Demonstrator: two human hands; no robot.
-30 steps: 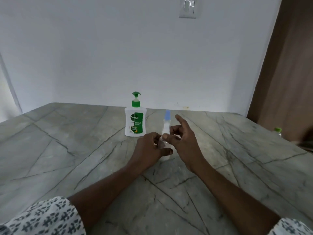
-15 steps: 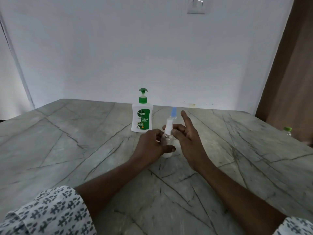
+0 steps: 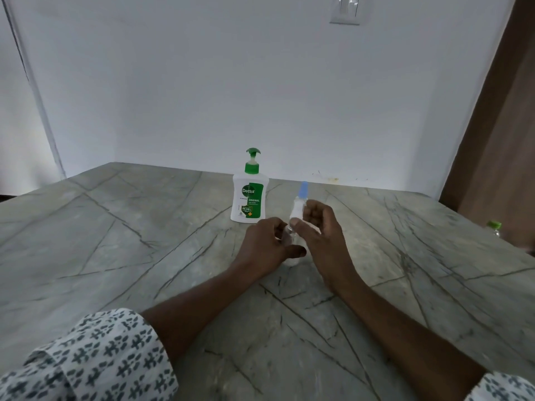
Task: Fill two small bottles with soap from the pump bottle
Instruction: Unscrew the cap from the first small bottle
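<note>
A white pump bottle (image 3: pixel 249 199) with a green pump head and green label stands upright at the middle of the marble table (image 3: pixel 115 241). Just in front and right of it stands a small clear bottle (image 3: pixel 293 244) with a white spray top and a blue cap (image 3: pixel 303 189). My left hand (image 3: pixel 267 246) is closed around the small bottle's body. My right hand (image 3: pixel 320 235) pinches the white spray top between thumb and curled fingers. The bottle's lower part is mostly hidden by my hands.
Another small bottle with a green cap (image 3: pixel 494 227) shows at the table's far right edge. A white wall backs the table, a brown wooden panel (image 3: pixel 498 134) stands at the right, and a switch plate (image 3: pixel 346 10) is high on the wall.
My right hand's fingers, which pointed outward, have curled in around the spray top. The left hand kept its hold on the bottle. The camera has shifted slightly.
</note>
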